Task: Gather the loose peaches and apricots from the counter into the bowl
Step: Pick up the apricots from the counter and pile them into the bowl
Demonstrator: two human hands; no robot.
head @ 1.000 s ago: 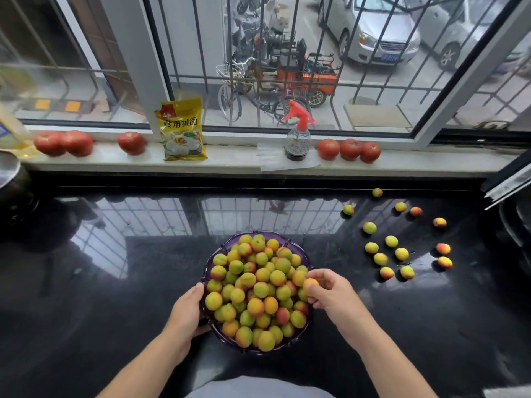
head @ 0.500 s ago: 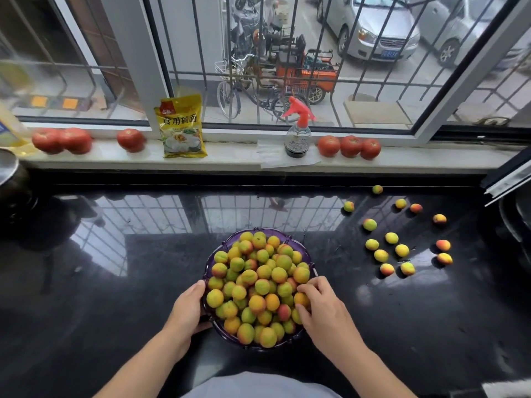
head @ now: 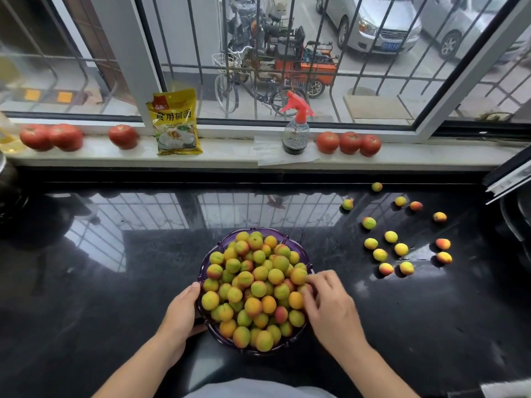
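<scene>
A purple bowl (head: 290, 240) heaped with small yellow-green and orange peaches and apricots (head: 260, 288) stands on the black counter, near its front edge. My left hand (head: 179, 314) grips the bowl's left rim. My right hand (head: 330, 308) lies over the bowl's right edge, fingers apart, with the fingertips resting on fruit at the side of the heap. Nothing is pinched between them. Several loose fruits (head: 380, 254) lie scattered on the counter to the right of the bowl, the farthest one (head: 376, 186) by the back wall.
On the window sill (head: 230, 156) stand tomatoes (head: 349, 143) at the right, more tomatoes (head: 51, 137) at the left, a yellow packet (head: 175, 122) and a red-topped spray bottle (head: 296, 130). A dark pot (head: 8, 185) sits at the far left. A dark appliance edge (head: 517, 214) borders the right.
My right hand carried an orange fruit to the bowl's right side, set it into the heap and spread its fingers over it. The left hand stayed on the rim.
</scene>
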